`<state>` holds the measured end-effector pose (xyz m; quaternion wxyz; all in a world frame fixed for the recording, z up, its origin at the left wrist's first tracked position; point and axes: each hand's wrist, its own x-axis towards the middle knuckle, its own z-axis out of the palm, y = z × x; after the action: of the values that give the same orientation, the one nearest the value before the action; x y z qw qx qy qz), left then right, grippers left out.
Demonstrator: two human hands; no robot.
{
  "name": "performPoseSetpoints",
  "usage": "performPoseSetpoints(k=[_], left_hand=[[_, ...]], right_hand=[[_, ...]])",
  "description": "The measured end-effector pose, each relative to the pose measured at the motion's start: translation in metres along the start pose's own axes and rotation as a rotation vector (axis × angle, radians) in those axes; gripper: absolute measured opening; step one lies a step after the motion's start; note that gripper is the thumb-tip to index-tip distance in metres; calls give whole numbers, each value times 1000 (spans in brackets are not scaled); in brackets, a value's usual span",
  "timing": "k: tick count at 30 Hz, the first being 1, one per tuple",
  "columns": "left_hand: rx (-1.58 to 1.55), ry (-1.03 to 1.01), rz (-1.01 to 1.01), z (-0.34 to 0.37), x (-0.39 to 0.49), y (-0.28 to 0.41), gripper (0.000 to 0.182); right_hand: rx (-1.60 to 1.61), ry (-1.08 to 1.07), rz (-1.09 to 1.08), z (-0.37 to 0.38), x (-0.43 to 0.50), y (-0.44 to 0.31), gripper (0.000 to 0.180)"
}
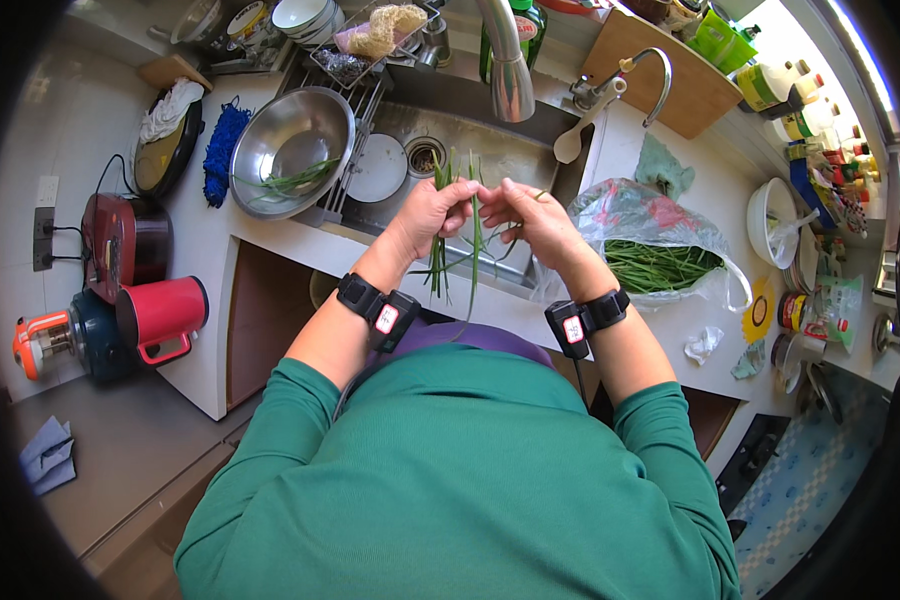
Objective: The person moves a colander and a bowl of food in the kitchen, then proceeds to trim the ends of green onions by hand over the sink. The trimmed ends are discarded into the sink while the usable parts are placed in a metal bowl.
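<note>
My left hand [436,216] grips a small bunch of garlic chives [437,274], held upright over the front edge of the sink [480,133]. Close beside it, my right hand [536,221] has thumb and fingers pinched on thin chive blades; a loose blade [476,247] hangs between the two hands. To the left, a stainless steel bowl [298,142] with a few chives [304,176] in it rests tilted on a metal rack. On the counter to the right lies a clear plastic bag [645,202], its mouth showing many chives [656,264].
The faucet [511,86] hangs over the sink, where a white plate [377,169] lies. A pale spoon [570,145] leans at the sink's right corner. A green cloth [664,169] and crumpled tissue [703,345] lie right; a red kettle [166,315] stands left.
</note>
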<state>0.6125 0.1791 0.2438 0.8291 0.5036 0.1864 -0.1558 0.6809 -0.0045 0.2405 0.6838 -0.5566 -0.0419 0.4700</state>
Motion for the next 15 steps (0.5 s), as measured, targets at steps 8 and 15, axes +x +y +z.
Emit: performPoseSetpoints(k=[8,15], left_hand=[[-21,126,20,-6,0,9,26],[-74,204,82,-18,-3,10,27]], right_hand=[[59,-194,186,11,-8,3,31],[111,-180,155,10,-9,7,19]])
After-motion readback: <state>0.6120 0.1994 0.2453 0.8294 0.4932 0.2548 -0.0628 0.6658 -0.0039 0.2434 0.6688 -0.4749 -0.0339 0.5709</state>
